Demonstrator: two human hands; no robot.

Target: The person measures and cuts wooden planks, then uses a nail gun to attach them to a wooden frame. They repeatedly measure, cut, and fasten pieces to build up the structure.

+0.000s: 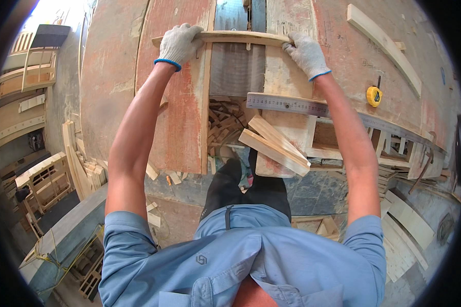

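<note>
My left hand [179,46], in a white knit glove with a blue cuff, is closed round the left part of a long, thin wooden strip [241,37]. The right hand [307,55], gloved alike, grips the strip's other end. Held crosswise, the strip spans a worn wooden worktable [174,117] with faded red paint. Beneath and behind it lies a metal plate [235,71] set into the tabletop. Nearer me, a steel ruler [287,104] passes under my right forearm. Two short wood pieces [274,151] lie crossed at the table's near edge.
A yellow tape measure [374,96] and a long wooden board [386,48] lie on the right. Below the table opening is a pile of wood offcuts [225,120]. Wooden chair frames [43,181] stand at left, beside a grey beam [66,235] with a yellow cord.
</note>
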